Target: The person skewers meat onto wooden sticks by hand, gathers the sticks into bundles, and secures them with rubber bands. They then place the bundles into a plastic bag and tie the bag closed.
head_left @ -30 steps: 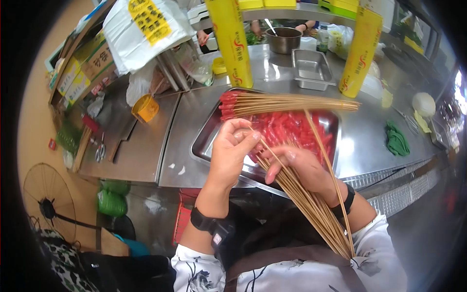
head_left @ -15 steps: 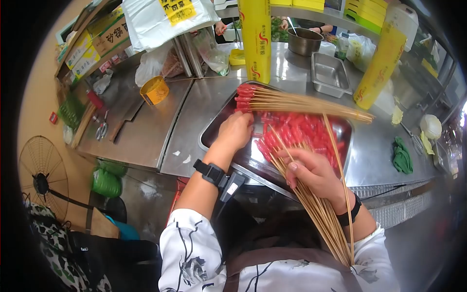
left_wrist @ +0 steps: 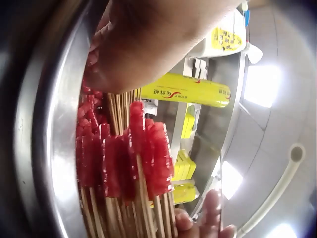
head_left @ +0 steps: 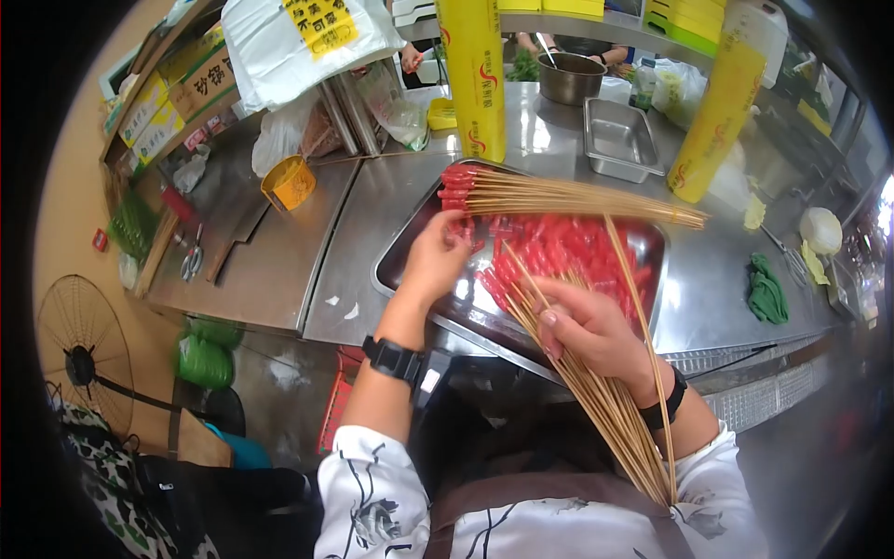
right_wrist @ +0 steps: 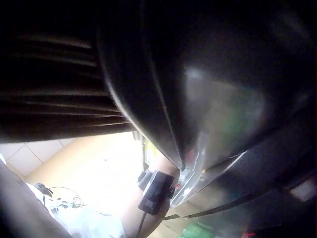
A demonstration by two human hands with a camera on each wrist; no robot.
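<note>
My left hand (head_left: pixel 436 256) is at the left side of a steel tray (head_left: pixel 396 238), fingertips curled on a glossy red meat piece among the loose ones. My right hand (head_left: pixel 596 326) pinches a bare wooden skewer (head_left: pixel 521 268), its tip pointing up and left. Under that hand a bundle of loaded skewers (head_left: pixel 610 419) slants over the tray's near rim toward my apron, red ends inside the tray. The left wrist view shows these red meat ends (left_wrist: pixel 119 163) close up. Red meat pieces (head_left: pixel 582 247) fill the tray's right part.
A second bundle of loaded skewers (head_left: pixel 577 197) lies across the tray's far side. Yellow cling film rolls (head_left: pixel 480 84) stand behind it, near a small steel pan (head_left: pixel 619 140) and a pot (head_left: pixel 570 79). A green cloth (head_left: pixel 766 289) lies right; scissors (head_left: pixel 192 259) and a cleaver (head_left: pixel 233 247) left.
My left hand has gone from the skewer tip beside my right hand to the tray's left side, then drawn back slightly. My right hand keeps its place over the bundle.
</note>
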